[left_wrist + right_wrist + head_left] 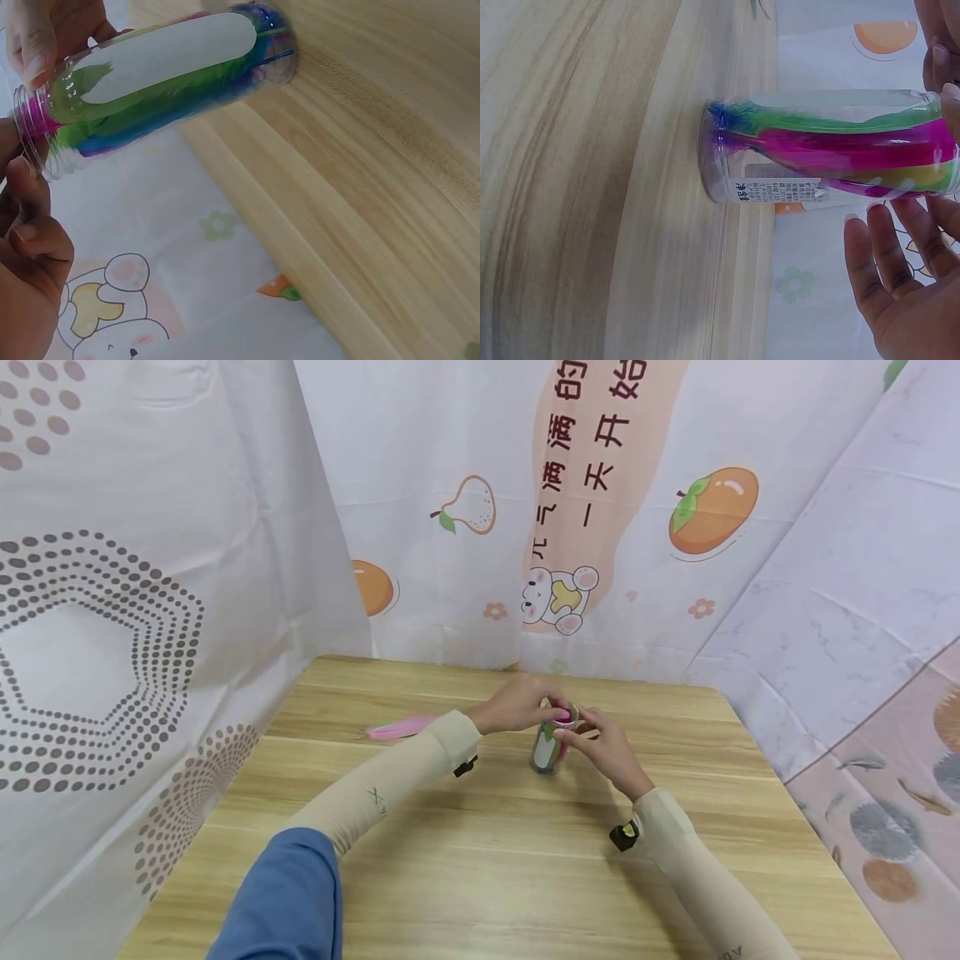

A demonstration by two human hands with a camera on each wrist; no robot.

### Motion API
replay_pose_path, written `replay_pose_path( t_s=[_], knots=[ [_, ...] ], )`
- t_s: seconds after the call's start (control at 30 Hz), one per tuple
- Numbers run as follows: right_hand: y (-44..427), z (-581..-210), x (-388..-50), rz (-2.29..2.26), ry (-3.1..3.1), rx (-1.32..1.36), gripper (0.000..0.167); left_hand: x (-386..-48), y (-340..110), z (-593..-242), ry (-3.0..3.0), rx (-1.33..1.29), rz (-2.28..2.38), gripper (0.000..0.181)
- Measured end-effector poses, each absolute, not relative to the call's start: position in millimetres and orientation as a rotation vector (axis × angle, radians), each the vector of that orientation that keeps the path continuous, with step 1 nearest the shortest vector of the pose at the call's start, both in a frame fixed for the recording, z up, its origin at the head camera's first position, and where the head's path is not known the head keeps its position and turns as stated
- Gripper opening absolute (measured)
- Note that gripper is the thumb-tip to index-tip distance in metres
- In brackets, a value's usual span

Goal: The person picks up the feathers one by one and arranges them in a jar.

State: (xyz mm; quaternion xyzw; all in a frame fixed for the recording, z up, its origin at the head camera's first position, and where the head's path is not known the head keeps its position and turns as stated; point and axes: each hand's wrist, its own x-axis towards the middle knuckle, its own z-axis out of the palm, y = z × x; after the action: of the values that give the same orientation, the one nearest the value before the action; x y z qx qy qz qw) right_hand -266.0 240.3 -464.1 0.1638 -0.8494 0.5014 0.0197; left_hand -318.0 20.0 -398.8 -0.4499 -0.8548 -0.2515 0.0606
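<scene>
A clear plastic jar (547, 750) stands on the table, its mouth up. Inside it are several coloured feathers (840, 146), green, blue, magenta and yellow, with frayed ends at the base. Fingertips of my left hand (517, 702) pinch the magenta feather at the jar's mouth; the rim partly hides the grip. My right hand (609, 752) holds the jar near its neck between thumb and fingers, seen also in the right wrist view, where several fingers (881, 247) spread beneath it. A pale pink feather (401, 727) lies on the table, left of the jar.
The wooden table (465, 868) meets a white printed curtain (427, 602) along its back edge. More patterned cloth (247, 527) hangs at the left, and a marbled sheet (862, 577) at the right. The jar carries a white label (172, 56).
</scene>
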Motion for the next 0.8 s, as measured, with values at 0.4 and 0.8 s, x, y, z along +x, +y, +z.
replay_pose_path(
  t_s=[0.4, 0.8],
  knots=[
    [239, -463, -265, 1.578, -2.633, 0.504, 0.062, -318, 14, -393, -2.654, -1.299, -0.934, 0.019],
    [238, -464, -265, 1.617, -2.654, 0.428, 0.068, -321, -11, -395, -2.630, -1.156, -0.947, 0.020]
  ],
)
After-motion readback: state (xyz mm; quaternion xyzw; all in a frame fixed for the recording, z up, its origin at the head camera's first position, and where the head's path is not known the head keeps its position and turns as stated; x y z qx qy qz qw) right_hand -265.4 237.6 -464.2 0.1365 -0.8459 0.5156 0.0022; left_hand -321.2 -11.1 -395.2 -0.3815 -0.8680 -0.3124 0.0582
